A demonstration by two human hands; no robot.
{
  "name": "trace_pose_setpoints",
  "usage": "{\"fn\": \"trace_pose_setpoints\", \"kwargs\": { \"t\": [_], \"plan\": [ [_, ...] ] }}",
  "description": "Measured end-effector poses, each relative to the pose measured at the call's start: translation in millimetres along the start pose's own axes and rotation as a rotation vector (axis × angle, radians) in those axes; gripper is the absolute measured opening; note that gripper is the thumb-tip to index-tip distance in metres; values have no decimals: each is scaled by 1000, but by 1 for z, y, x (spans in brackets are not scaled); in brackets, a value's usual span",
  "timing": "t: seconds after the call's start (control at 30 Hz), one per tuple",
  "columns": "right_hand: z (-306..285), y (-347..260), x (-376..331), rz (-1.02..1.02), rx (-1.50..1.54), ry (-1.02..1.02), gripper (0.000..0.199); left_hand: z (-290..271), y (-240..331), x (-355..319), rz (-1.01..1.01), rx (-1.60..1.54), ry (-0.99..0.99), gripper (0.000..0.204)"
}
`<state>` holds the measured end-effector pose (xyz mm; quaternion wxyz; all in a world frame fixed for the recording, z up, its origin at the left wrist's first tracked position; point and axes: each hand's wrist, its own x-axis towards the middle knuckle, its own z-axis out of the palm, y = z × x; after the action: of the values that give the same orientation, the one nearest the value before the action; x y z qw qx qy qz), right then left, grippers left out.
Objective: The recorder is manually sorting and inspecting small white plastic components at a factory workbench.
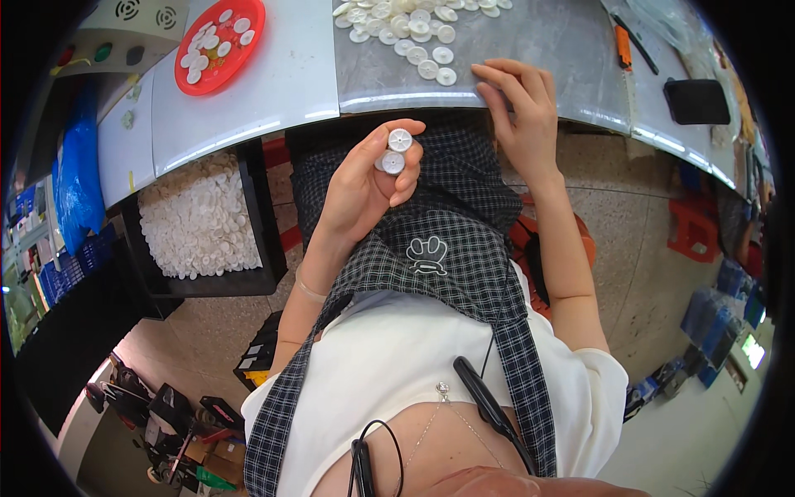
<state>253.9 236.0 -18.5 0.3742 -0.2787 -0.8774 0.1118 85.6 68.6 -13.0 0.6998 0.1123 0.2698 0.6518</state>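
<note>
In my left hand (368, 170), held over my lap just off the table's front edge, are a few small white plastic discs (400, 140) shaped like little wheels. The fingers curl around them, with the thumb along the upper side. My right hand (522, 108) hovers at the table edge with its fingers apart and nothing visible between them. To the left of its fingertips lie loose white discs (428, 69), trailing down from a larger pile (397, 16) on the grey tabletop (530, 41).
A red plate (221, 81) holding several white discs stands on the table's left part. Below it, a black bin (269, 215) is filled with many more discs. At the right lie an orange-handled cutter (623, 48) and a dark flat device (697, 102). A red stool (694, 230) stands on the floor.
</note>
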Motion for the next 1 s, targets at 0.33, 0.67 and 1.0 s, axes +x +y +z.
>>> {"fn": "trace_pose_setpoints", "kwargs": {
  "t": [0.33, 0.67, 1.0],
  "plan": [
    [-12, -18, -3, 234, 472, -76, 20, 8, -9, 5, -38, 152, 14, 44],
    [-2, -57, 4, 16, 561, -154, 23, 4, -11, 5, -69, 178, -31, 39],
    [10, -28, 4, -4, 247, -57, 22, 9, -8, 2, -23, 205, 10, 39]
  ]
}}
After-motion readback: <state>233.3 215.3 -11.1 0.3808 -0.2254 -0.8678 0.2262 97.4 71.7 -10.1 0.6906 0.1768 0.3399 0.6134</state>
